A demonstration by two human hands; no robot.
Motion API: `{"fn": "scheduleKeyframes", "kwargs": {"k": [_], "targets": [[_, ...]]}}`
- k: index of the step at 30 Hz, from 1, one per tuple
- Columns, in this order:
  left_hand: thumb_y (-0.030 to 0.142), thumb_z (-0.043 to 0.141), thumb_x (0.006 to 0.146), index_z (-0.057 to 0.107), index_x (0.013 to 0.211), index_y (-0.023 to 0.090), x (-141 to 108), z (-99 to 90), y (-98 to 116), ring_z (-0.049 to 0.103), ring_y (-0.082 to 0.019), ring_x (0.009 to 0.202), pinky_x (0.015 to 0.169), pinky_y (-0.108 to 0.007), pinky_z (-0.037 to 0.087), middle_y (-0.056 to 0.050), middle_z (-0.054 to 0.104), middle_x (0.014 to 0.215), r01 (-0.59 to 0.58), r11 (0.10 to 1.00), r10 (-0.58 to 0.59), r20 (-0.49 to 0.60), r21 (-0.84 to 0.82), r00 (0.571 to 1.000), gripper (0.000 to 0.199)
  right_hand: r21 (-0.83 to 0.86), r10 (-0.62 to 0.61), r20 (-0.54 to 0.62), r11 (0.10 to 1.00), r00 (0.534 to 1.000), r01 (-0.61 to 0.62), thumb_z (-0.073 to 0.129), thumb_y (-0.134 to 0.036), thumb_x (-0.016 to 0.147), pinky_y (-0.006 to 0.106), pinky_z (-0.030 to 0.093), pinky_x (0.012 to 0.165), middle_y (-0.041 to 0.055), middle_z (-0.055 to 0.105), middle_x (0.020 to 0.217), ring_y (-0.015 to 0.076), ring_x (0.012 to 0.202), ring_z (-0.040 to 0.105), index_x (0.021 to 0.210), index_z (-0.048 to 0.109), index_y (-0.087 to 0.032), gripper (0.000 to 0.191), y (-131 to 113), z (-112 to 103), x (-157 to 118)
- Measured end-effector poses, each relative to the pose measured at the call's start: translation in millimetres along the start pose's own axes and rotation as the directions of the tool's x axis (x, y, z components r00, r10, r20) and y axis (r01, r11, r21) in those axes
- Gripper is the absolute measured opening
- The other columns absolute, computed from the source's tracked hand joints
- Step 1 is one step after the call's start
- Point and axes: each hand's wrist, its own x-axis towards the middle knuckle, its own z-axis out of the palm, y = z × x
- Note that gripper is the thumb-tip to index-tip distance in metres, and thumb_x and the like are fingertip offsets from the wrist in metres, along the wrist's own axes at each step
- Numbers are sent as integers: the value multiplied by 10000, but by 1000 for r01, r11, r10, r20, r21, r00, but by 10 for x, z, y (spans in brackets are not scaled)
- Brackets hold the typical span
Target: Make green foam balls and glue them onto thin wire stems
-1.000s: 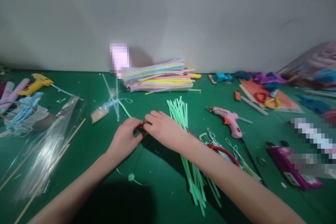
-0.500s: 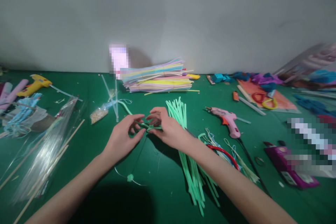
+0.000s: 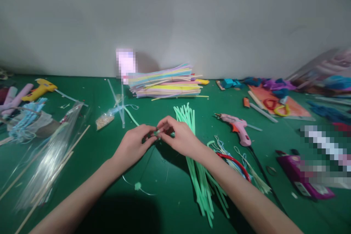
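Note:
Both hands meet above the middle of the green table. My left hand (image 3: 138,139) pinches a green pipe cleaner (image 3: 131,116), whose free end reaches back and to the left. My right hand (image 3: 177,135) has its fingertips closed on the same pipe cleaner, touching the left fingertips; the part between them is mostly hidden. Just right of the hands, partly under my right forearm, lies a bundle of green pipe cleaners (image 3: 203,186). A small green piece (image 3: 137,186) on a thin clear strand rests on the table nearer to me.
Bundled pastel pipe cleaners (image 3: 167,84) lie by the wall. A pink glue gun (image 3: 237,126) is on the right, near scissors (image 3: 282,109) and a purple pouch (image 3: 301,175). To the left are a yellow glue gun (image 3: 41,89), clear plastic sleeves (image 3: 52,157) and a bag of beads (image 3: 104,120).
My hands have drawn together until their fingertips meet. The loop of pipe cleaner that showed between them is now mostly covered by fingers. The view has shifted slightly.

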Motion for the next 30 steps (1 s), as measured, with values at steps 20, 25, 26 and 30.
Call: {"fn": "scheduleKeyframes", "kwargs": {"k": [20, 25, 26, 30], "targets": [[245, 658, 892, 752, 913, 243, 5, 2, -69, 741, -196, 768, 719, -299, 563, 1, 799, 855, 149, 989, -148, 16, -16, 989, 96, -464, 58, -27, 884, 998, -64, 540, -138, 943, 292, 425, 657, 83, 664, 867, 191, 742, 606, 926, 608, -148, 71, 113, 285, -56], [263, 626, 912, 728, 924, 224, -35, -38, -69, 702, -158, 646, 606, -258, 545, 13, 771, 789, 180, 983, -180, 1, -25, 984, 110, -484, 28, -29, 874, 999, -38, 517, -131, 952, 293, 420, 642, 86, 665, 856, 194, 725, 599, 935, 603, -145, 89, 118, 274, -94], [242, 625, 907, 730, 954, 225, -46, -38, -62, 693, -153, 649, 614, -260, 546, 9, 767, 816, 164, 986, -163, 10, -19, 987, 116, -486, 18, -29, 873, 999, -30, 515, -129, 952, 296, 427, 645, 87, 661, 856, 195, 725, 599, 936, 605, -143, 92, 124, 277, -98], [167, 601, 902, 732, 1015, 243, -82, -18, -22, 697, -164, 840, 756, -284, 560, -19, 742, 982, 54, 998, -54, 70, 13, 996, 190, -494, -41, -36, 869, 998, 18, 479, -121, 969, 314, 474, 709, 116, 638, 938, 206, 801, 603, 938, 615, -141, 141, 166, 298, -97]]}}
